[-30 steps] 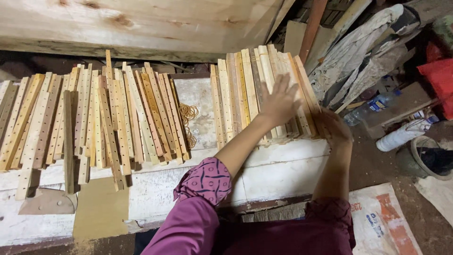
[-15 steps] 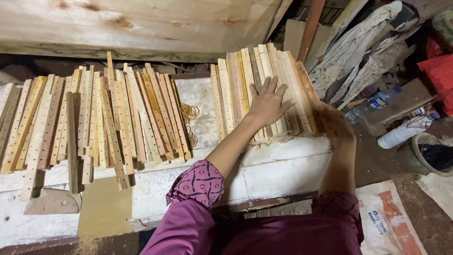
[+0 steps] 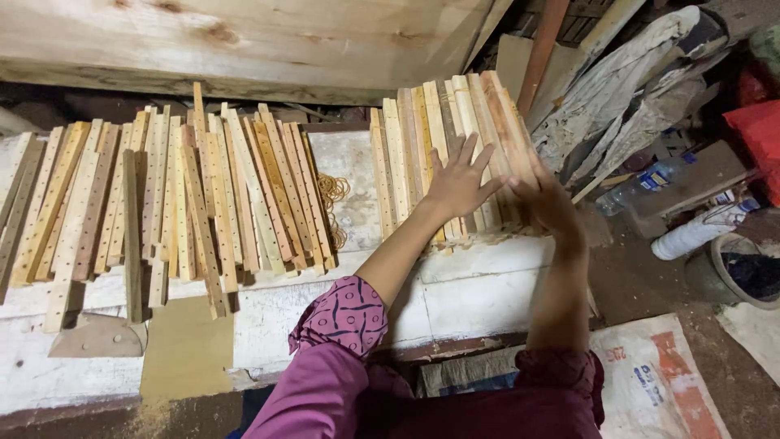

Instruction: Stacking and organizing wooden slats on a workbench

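Note:
My left hand [image 3: 459,183] lies flat with fingers spread on a neat stack of pale wooden slats [image 3: 418,134] on a white worn workbench [image 3: 479,289]. My right hand [image 3: 544,199] presses against the stack's right side, fingers along the outer slats. Neither hand grips a slat. To the left lies a looser pile of drilled wooden slats [image 3: 171,195], many with rows of small holes. Both arms wear purple sleeves.
Rubber bands [image 3: 333,191] lie on the bench between the two piles. A large wooden plank [image 3: 244,36] spans the back. At right are cloth scraps, a plastic bottle [image 3: 646,179], a red bag [image 3: 756,134], a dark pot [image 3: 743,272] and a printed sack [image 3: 650,378] on the floor.
My left hand has slid a little left and down across the stack top. My right hand has risen along the stack's right side. The slats look pushed closer together.

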